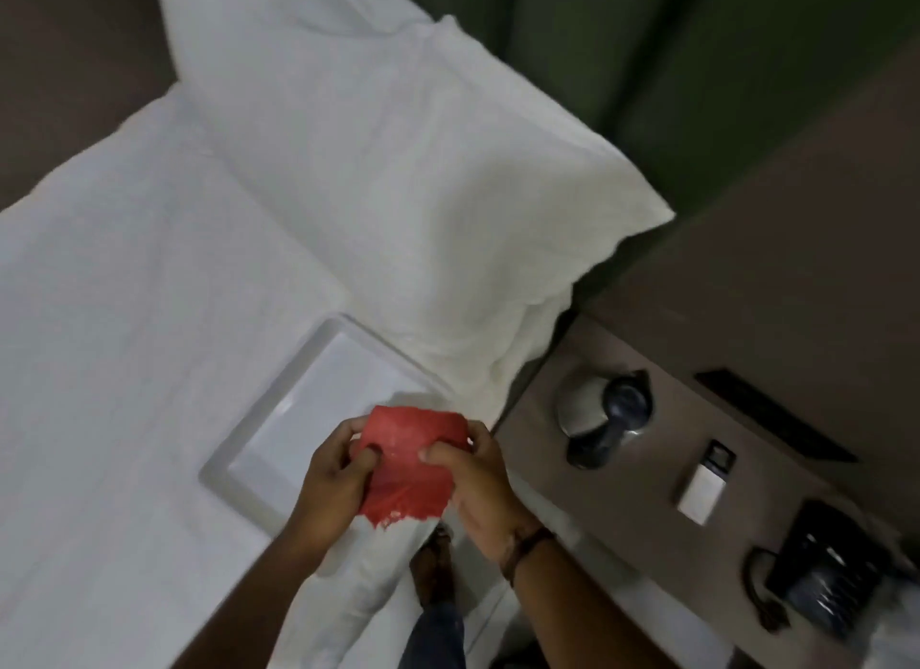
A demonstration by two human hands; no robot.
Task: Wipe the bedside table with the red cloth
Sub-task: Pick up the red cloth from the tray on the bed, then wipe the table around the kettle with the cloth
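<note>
Red cloth [405, 464] pinched in both my left hand [332, 474] and right hand [478, 489], bedside table [542, 419] beyond my right fingers [438, 453] still unwiped.

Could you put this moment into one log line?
both hands hold red cloth | over bed | bedside table unwiped, items on it
</note>
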